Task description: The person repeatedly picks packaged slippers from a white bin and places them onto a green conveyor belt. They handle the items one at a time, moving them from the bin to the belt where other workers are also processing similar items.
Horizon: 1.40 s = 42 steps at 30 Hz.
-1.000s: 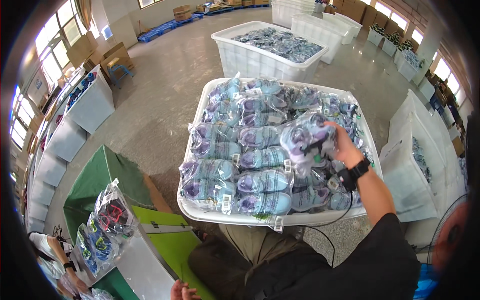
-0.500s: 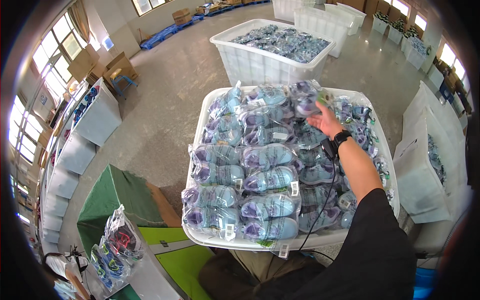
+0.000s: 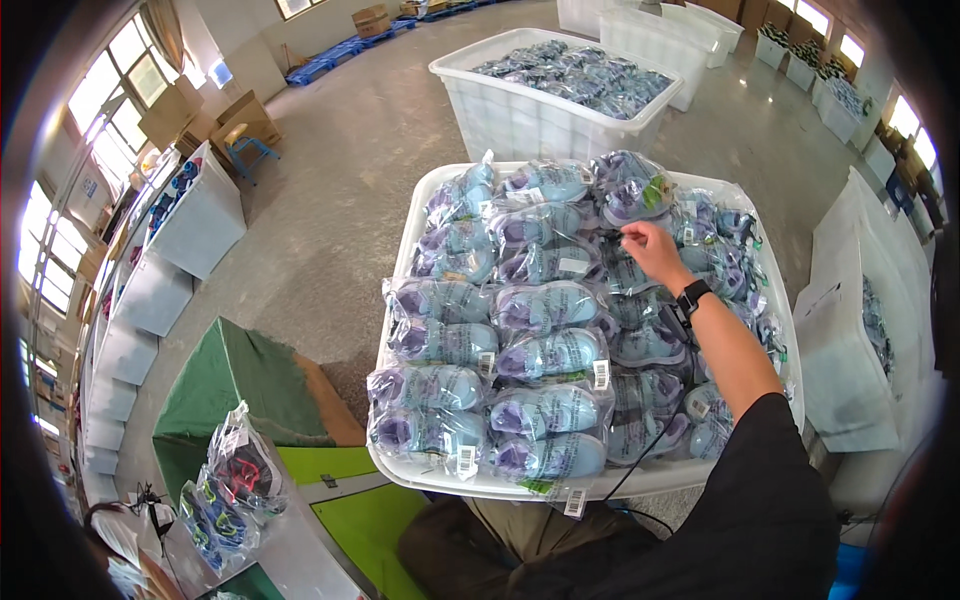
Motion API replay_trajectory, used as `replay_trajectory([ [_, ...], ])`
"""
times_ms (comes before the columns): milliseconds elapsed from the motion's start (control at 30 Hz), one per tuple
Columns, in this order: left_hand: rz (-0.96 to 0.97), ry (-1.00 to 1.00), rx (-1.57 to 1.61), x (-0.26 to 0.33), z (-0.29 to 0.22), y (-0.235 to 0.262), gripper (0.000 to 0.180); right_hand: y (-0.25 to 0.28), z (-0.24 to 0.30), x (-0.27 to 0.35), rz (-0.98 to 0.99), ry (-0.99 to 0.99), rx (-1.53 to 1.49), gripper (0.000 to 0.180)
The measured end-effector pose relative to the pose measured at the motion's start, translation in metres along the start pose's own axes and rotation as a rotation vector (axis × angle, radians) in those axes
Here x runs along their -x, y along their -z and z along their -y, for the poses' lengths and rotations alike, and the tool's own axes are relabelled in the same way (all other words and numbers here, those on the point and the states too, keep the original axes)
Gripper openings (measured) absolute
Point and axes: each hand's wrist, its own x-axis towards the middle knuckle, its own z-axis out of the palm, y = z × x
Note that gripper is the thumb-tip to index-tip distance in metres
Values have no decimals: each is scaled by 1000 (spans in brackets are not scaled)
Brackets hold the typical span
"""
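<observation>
My right hand [image 3: 655,255], with a dark watch on its wrist, is over the far right of a white bin [image 3: 405,235] piled with bagged shoes. Its fingers are drawn together just below a clear-bagged pair of purple and light-blue shoes [image 3: 632,190] with a green tag. Whether they pinch the bag's edge I cannot make out. Rows of similar bagged pairs, one of them a blue pair [image 3: 550,355] with a white barcode label, fill the bin's left and middle. Darker-looking bagged pairs [image 3: 640,330] lie lower beneath my forearm. My left hand is out of view.
Beyond stands another white bin [image 3: 560,125] full of bagged shoes. More white bins line the left [image 3: 200,225] and right [image 3: 850,330]. At lower left are a green-covered box [image 3: 240,380], bagged dark shoes [image 3: 235,490] and a person [image 3: 125,550]. A black cable [image 3: 645,450] crosses the near bin.
My right hand has drawn slightly nearer, off the green-tagged pair, and its spread fingers have come together. That pair now sits upright at the bin's far edge.
</observation>
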Motion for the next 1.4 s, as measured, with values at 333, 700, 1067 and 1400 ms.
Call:
replay_trajectory([
  [333, -26, -46, -39, 3, 4, 0, 34, 22, 12, -84, -128, 126, 676, 69],
  [700, -112, -116, -21, 0, 20, 8, 37, 22, 16, -104, 389, -98, 924, 136],
  [1067, -244, -81, 45, -11, 12, -3, 48, 3, -27, -130, 449, -43, 745, 131],
  [1400, -156, -222, 207, -16, 37, -1, 27, -27, -71, -132, 299, -18, 712, 139],
])
